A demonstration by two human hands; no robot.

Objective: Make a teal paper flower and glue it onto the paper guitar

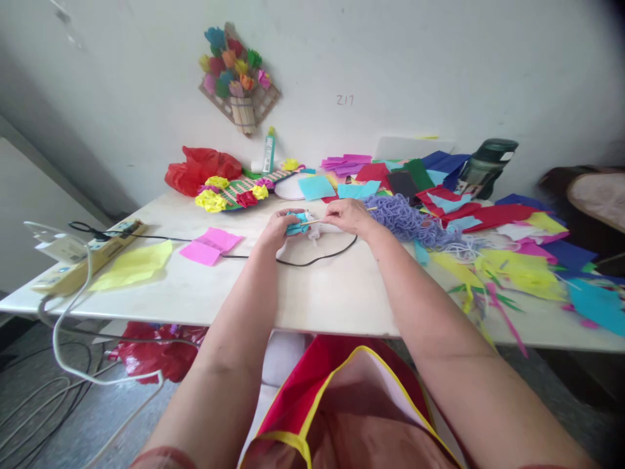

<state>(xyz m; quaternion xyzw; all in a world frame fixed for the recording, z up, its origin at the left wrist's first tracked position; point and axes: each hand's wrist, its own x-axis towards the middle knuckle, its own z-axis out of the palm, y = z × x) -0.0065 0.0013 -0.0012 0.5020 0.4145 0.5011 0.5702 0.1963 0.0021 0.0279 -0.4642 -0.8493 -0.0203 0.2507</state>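
Over the middle of the white table my left hand (277, 229) is closed on a crumpled piece of blue crepe paper (294, 227). A thin wooden stick (312, 222) runs across that paper, and my right hand (346, 216) pinches it, with its far end sticking out past the fingers. Some whitish material (314, 231) hangs between the two hands; its kind is unclear. A pink paper sheet (211, 246) and a yellow paper sheet (133, 265) lie left of my left hand. Right of my right hand sits a heap of purple yarn (407, 220).
A yellow power strip (88, 257) with plugs stands at the left edge. A black cable (303, 263) crosses the table near my hands. Behind are a decorated craft piece (244, 190), a red plastic bag (205, 170), a glue bottle (269, 151) and a dark green bottle (488, 166). Coloured papers (517, 270) cover the right.
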